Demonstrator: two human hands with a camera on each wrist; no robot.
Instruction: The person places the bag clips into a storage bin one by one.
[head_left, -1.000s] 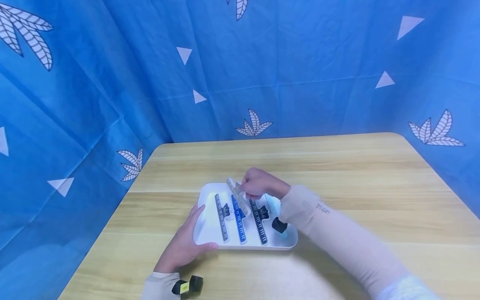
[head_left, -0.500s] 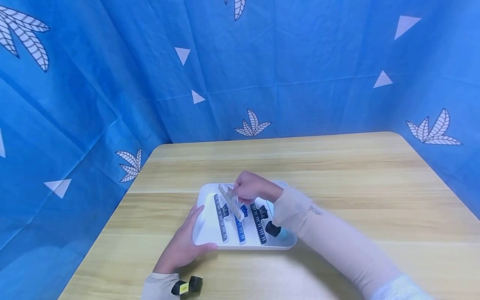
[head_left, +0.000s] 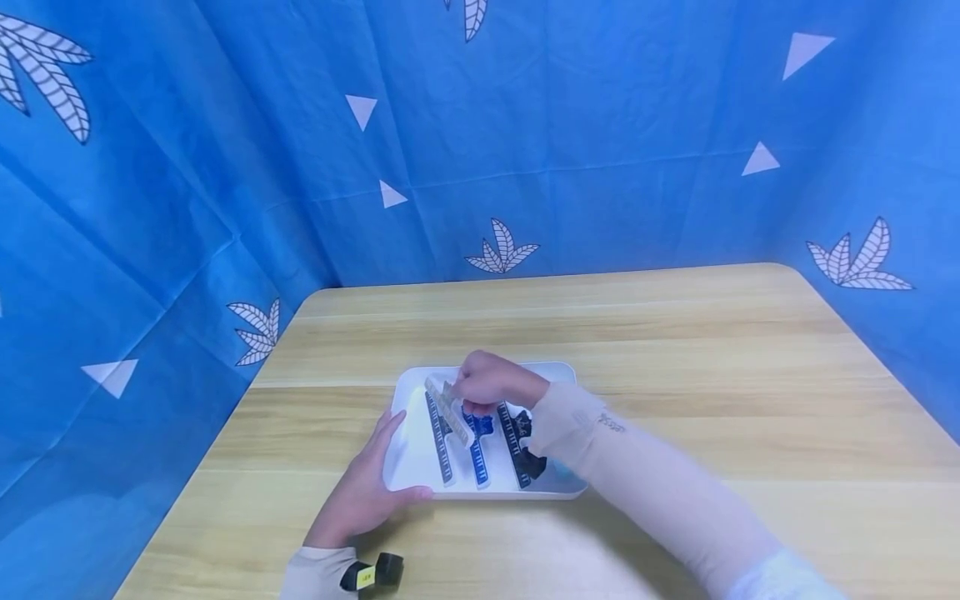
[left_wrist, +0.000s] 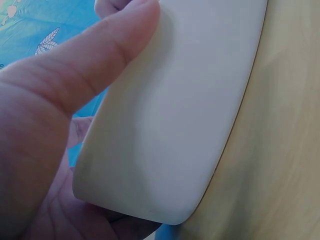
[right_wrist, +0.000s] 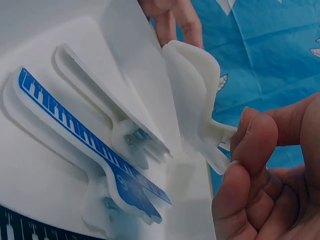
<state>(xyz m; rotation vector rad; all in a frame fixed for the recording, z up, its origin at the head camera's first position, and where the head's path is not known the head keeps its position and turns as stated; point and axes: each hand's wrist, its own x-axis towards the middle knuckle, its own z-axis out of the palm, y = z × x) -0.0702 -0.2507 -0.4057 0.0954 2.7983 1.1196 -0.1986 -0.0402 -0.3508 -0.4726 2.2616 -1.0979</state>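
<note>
My right hand [head_left: 486, 382] pinches a pale sheet-music clip [head_left: 450, 414] by its handle, tilted above the left half of a white tray [head_left: 510, 496]. In the right wrist view the clip [right_wrist: 192, 82] appears edge-on, its handle between thumb and fingertips. Below it in the tray lie a dark grey clip [head_left: 441, 458], a blue clip [head_left: 480, 467] with a piano-key print, and a black clip [head_left: 510, 442], roughly parallel. My left hand [head_left: 367, 487] holds the tray's near left corner. In the left wrist view its thumb [left_wrist: 115, 45] lies along the tray's wall [left_wrist: 170, 120].
The tray stands on a wood-grain table [head_left: 712, 358]. A blue curtain [head_left: 600, 125] with leaf and triangle prints hangs behind and at the left. Black straps with small boxes sit on both wrists; the right wrist's box [head_left: 531, 463] covers part of the black clip.
My right hand has moved left and slightly toward me with the pale clip, from above the blue clip to between the blue and grey ones. The left hand keeps its place on the tray.
</note>
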